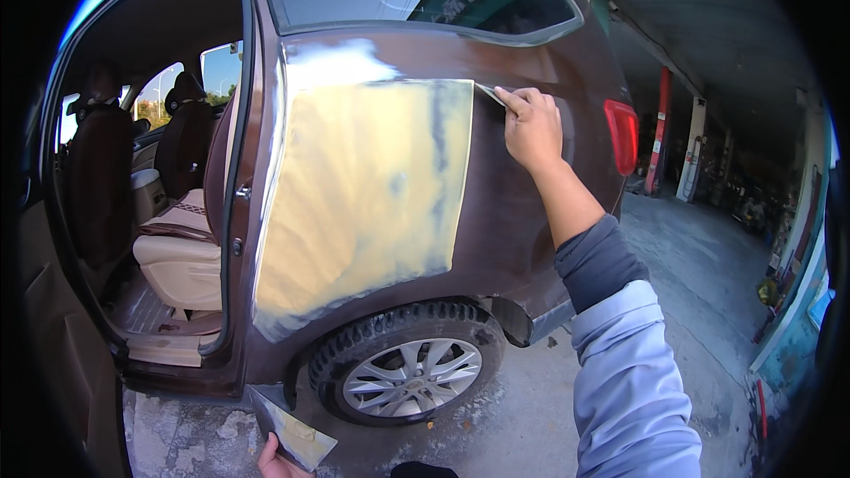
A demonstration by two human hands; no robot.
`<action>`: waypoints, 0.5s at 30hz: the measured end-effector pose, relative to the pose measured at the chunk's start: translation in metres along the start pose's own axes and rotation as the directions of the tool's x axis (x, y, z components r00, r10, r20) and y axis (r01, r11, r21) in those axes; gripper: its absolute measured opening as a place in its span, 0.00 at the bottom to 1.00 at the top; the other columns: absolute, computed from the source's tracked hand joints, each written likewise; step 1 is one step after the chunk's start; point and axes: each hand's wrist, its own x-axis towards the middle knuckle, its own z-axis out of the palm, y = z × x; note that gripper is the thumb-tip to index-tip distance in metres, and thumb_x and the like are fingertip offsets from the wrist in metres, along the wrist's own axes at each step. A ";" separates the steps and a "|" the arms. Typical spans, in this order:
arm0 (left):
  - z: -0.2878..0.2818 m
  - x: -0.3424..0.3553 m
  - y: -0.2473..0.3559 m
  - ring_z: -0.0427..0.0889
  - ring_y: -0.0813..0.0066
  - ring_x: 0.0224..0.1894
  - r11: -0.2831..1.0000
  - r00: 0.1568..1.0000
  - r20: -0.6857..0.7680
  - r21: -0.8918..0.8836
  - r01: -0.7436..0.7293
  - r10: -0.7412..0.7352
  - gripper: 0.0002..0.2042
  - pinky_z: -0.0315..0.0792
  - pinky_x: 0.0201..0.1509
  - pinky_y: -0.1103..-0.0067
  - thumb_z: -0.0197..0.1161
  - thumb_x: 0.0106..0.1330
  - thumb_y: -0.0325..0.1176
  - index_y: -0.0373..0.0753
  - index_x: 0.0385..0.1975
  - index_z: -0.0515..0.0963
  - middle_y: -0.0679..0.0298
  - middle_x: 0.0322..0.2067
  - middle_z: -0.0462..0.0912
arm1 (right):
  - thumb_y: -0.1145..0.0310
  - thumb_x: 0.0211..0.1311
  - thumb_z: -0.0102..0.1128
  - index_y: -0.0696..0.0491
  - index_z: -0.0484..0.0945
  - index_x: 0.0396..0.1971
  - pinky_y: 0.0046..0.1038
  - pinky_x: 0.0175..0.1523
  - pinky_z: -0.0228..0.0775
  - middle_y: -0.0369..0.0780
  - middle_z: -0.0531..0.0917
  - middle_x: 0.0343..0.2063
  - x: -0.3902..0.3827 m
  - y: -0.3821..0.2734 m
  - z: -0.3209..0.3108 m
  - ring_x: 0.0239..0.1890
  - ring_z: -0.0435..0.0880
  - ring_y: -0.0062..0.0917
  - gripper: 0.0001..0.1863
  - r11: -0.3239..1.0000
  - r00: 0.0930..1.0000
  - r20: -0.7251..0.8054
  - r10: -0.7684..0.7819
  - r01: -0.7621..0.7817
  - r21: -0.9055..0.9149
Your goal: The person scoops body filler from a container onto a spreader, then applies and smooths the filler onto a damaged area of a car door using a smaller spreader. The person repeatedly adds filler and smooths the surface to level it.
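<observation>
Right hand pinches a thin spreader blade at the filler patch's two-o'clock corner; left hand grips a filler-smeared board. A tilted blade could gouge the filler.

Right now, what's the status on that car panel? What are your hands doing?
Right hand holds spreader blade at top corner of yellow filler patch. Left hand grips smeared board low. Nothing between blade and panel.

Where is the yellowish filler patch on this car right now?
In the head view, the yellowish filler patch covers the brown rear side panel, left of centre, above the rear wheel, between the open door gap and the right hand.
</observation>
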 end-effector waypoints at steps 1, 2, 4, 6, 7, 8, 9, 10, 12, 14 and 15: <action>-0.005 -0.002 0.003 0.86 0.53 0.61 1.000 1.000 0.022 -0.022 -0.002 0.002 0.20 0.75 0.71 0.56 0.59 0.79 0.39 0.36 0.65 0.77 0.54 0.59 0.87 | 0.74 0.69 0.63 0.39 0.93 0.51 0.41 0.59 0.74 0.35 0.88 0.46 0.005 0.004 0.006 0.51 0.83 0.38 0.18 1.000 1.000 0.004 0.005 -0.005 0.000; -0.009 -0.004 0.006 0.85 0.54 0.61 1.000 1.000 0.027 -0.016 -0.011 0.011 0.20 0.75 0.71 0.57 0.59 0.79 0.39 0.36 0.65 0.77 0.54 0.60 0.87 | 0.73 0.70 0.62 0.38 0.93 0.51 0.40 0.60 0.73 0.34 0.88 0.47 0.010 0.007 0.011 0.52 0.83 0.37 0.18 1.000 1.000 0.002 -0.005 0.005 -0.011; -0.014 -0.008 0.011 0.85 0.54 0.61 1.000 0.999 0.038 -0.004 -0.027 0.027 0.20 0.75 0.71 0.57 0.60 0.79 0.39 0.36 0.65 0.77 0.55 0.60 0.87 | 0.71 0.71 0.62 0.37 0.93 0.51 0.39 0.63 0.72 0.32 0.88 0.48 0.019 0.011 0.017 0.54 0.82 0.35 0.17 0.999 0.999 0.040 0.022 -0.021 -0.042; -0.016 -0.009 0.014 0.84 0.54 0.62 0.999 0.999 0.022 -0.018 -0.040 0.041 0.21 0.74 0.72 0.57 0.60 0.79 0.38 0.36 0.66 0.77 0.56 0.61 0.86 | 0.70 0.73 0.60 0.37 0.93 0.52 0.39 0.66 0.69 0.32 0.88 0.49 0.027 0.013 0.020 0.57 0.80 0.35 0.17 0.999 0.994 0.101 0.037 -0.034 -0.029; -0.016 -0.010 0.015 0.84 0.54 0.63 0.999 0.999 0.024 -0.032 -0.043 0.043 0.21 0.74 0.72 0.57 0.60 0.79 0.38 0.36 0.66 0.76 0.56 0.61 0.86 | 0.70 0.74 0.60 0.37 0.93 0.52 0.39 0.66 0.68 0.32 0.88 0.49 0.030 0.013 0.020 0.58 0.80 0.36 0.17 0.999 0.992 0.121 0.036 -0.033 -0.023; -0.015 -0.010 0.015 0.84 0.54 0.63 0.998 0.999 0.026 -0.046 -0.045 0.046 0.21 0.73 0.73 0.57 0.59 0.79 0.38 0.36 0.67 0.76 0.56 0.61 0.86 | 0.70 0.74 0.60 0.37 0.93 0.52 0.39 0.66 0.68 0.32 0.88 0.49 0.034 0.013 0.019 0.58 0.79 0.36 0.17 0.999 0.988 0.148 0.042 -0.039 -0.019; -0.014 -0.010 0.015 0.84 0.54 0.64 0.998 0.998 0.038 -0.036 -0.044 0.045 0.21 0.73 0.73 0.57 0.59 0.79 0.38 0.36 0.67 0.76 0.56 0.62 0.86 | 0.71 0.74 0.60 0.38 0.93 0.52 0.40 0.66 0.68 0.33 0.88 0.49 0.037 0.012 0.019 0.57 0.80 0.37 0.17 1.000 0.988 0.154 0.015 -0.015 0.002; -0.013 -0.010 0.015 0.83 0.54 0.64 0.999 0.998 0.050 -0.026 -0.043 0.044 0.21 0.72 0.74 0.57 0.59 0.79 0.38 0.36 0.67 0.76 0.56 0.62 0.85 | 0.71 0.74 0.60 0.38 0.93 0.52 0.41 0.65 0.69 0.33 0.88 0.49 0.040 0.012 0.018 0.57 0.80 0.39 0.17 1.000 0.986 0.167 -0.005 0.002 0.023; -0.009 -0.011 0.014 0.83 0.54 0.65 0.999 0.997 0.056 -0.018 -0.042 0.043 0.21 0.71 0.75 0.56 0.58 0.79 0.38 0.36 0.68 0.76 0.55 0.63 0.85 | 0.72 0.74 0.60 0.39 0.93 0.52 0.42 0.65 0.68 0.34 0.87 0.49 0.043 0.011 0.017 0.56 0.80 0.39 0.16 0.997 0.978 0.205 -0.049 0.037 0.061; -0.007 -0.010 0.011 0.82 0.53 0.66 0.999 0.998 0.042 -0.021 -0.039 0.040 0.22 0.70 0.75 0.56 0.57 0.80 0.38 0.36 0.68 0.76 0.55 0.64 0.84 | 0.71 0.76 0.59 0.39 0.93 0.52 0.40 0.67 0.67 0.33 0.87 0.49 0.044 0.010 0.017 0.57 0.78 0.37 0.16 0.992 0.962 0.256 -0.098 0.075 0.097; -0.006 -0.010 0.010 0.82 0.53 0.66 0.999 0.999 0.043 -0.025 -0.032 0.033 0.22 0.70 0.76 0.56 0.57 0.80 0.38 0.36 0.68 0.75 0.55 0.64 0.84 | 0.72 0.75 0.60 0.39 0.93 0.52 0.40 0.67 0.67 0.33 0.87 0.48 0.044 0.010 0.017 0.57 0.79 0.37 0.16 0.990 0.959 0.257 -0.115 0.090 0.110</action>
